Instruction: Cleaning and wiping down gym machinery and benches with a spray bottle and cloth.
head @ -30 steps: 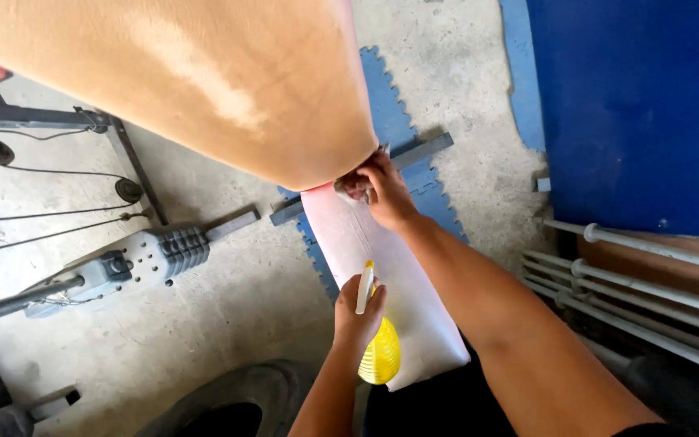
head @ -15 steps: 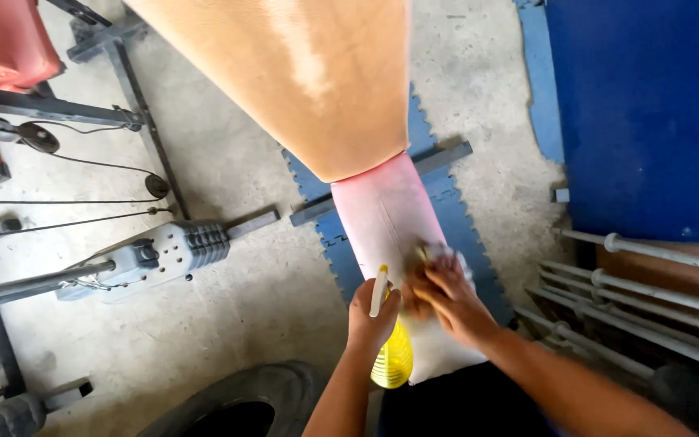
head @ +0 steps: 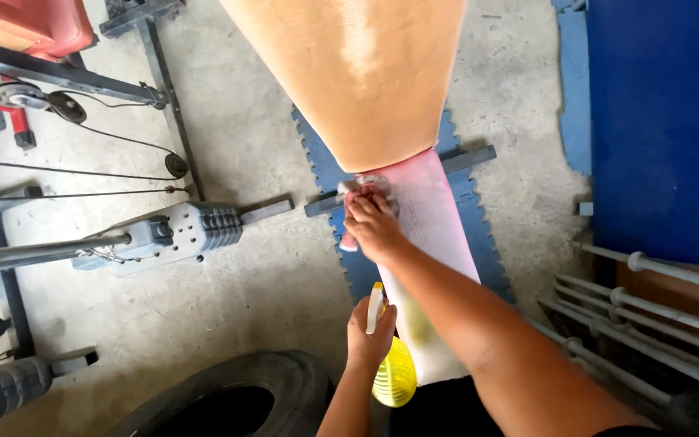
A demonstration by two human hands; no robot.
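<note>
Our right hand (head: 372,226) presses a soft, limp pink cloth (head: 355,191) flat beneath its palm on the bench pad (head: 434,235), while nearer us our left hand (head: 370,336) wraps the light, rigid yellow spray bottle (head: 392,379) by its neck.

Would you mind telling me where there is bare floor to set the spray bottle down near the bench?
Bare concrete lies left of the bench pad, bordered by the weight stack, the tyre and the blue mat. A second patch lies between the mat and the blue panel. The metal bars crowd the right. The left hand holds the spray bottle; the right hand presses a cloth.
</note>
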